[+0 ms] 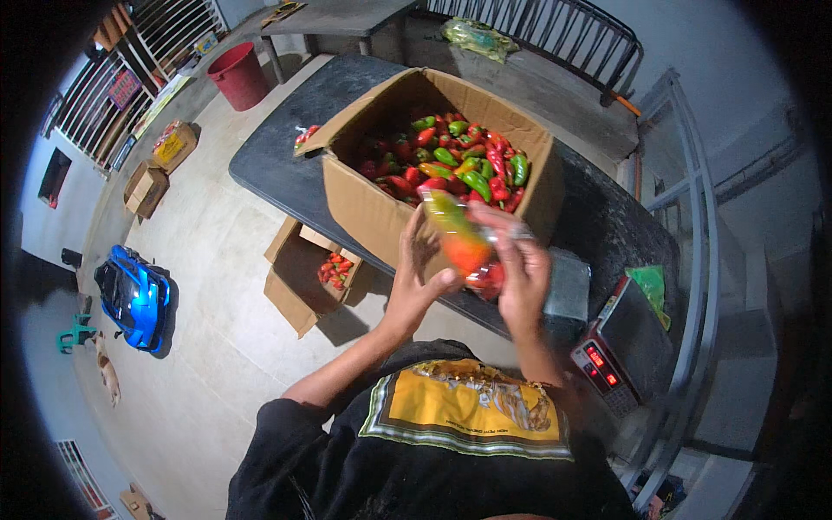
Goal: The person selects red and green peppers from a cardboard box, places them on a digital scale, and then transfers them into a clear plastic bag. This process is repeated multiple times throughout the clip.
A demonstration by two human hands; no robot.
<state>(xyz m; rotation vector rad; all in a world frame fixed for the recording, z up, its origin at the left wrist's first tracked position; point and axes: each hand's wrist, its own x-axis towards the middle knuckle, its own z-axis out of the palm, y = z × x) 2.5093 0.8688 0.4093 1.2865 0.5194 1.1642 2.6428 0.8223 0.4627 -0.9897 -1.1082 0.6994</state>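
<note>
A clear plastic pack of red, orange and green peppers [463,237], blurred, is between my two hands. My right hand [523,270] grips its right side. Close by on the left, my left hand [419,276] is cupped with thumb and fingers apart; whether its thumb touches the pack is unclear. Just beyond my hands stands an open cardboard box [367,208] on a dark table [279,140]. Many loose red and green peppers [455,153] lie inside it.
Right of my hands are a translucent plastic container [567,286] and a digital scale [601,370] with lit red digits. A green plastic bag [649,289] lies by the scale. Below the table's left edge, an open carton [292,273] holds red peppers. A red bucket [238,77] stands farther off.
</note>
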